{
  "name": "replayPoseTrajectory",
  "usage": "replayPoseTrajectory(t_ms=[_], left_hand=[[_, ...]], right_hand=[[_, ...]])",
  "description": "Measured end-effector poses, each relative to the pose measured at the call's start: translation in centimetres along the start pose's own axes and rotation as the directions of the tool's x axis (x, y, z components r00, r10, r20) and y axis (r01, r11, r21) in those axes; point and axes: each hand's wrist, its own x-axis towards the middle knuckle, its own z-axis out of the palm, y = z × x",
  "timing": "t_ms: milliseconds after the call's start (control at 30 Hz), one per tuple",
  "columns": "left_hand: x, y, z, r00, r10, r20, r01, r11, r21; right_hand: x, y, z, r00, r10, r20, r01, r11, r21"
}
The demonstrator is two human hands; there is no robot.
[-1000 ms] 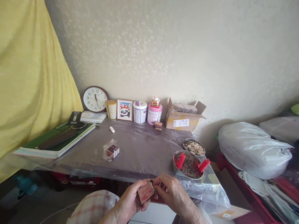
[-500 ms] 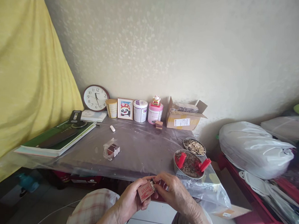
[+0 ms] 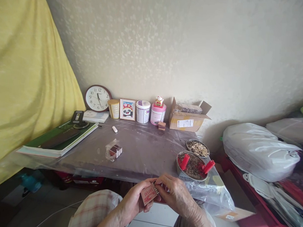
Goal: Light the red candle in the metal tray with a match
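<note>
Below the table's front edge, my left hand is wrapped round a small red matchbox whose drawer is slid partly out, showing match ends. My right hand has its fingers pinched at the open end of that box, touching the matches. Just beyond my hands on the table stands a metal bowl with two red candles standing in it. Behind it a second metal dish holds loose matchsticks.
The plastic-covered table carries a wrapped small box, green books, a clock, tins, a framed picture and a cardboard box along the wall. A yellow curtain hangs left. Bagged things pile up at right.
The view has tilted up slightly. My hands have stayed together on the matchbox, with the right fingers still working at its open end.
</note>
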Motion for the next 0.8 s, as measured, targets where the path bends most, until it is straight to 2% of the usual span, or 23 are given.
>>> replayPoseTrajectory(t_ms=[467, 800], left_hand=[[-0.03, 0.15, -0.11, 1.0, -0.012, -0.011, 0.013, 1.0, 0.021], [0.13, 0.1, 0.04, 0.999, -0.013, -0.032, 0.014, 1.0, 0.022]], right_hand=[[0.05, 0.23, -0.1, 0.994, -0.109, 0.018, 0.11, 0.99, -0.092], [0.33, 0.57, 0.6, 0.988, -0.15, 0.021, 0.151, 0.963, -0.225]])
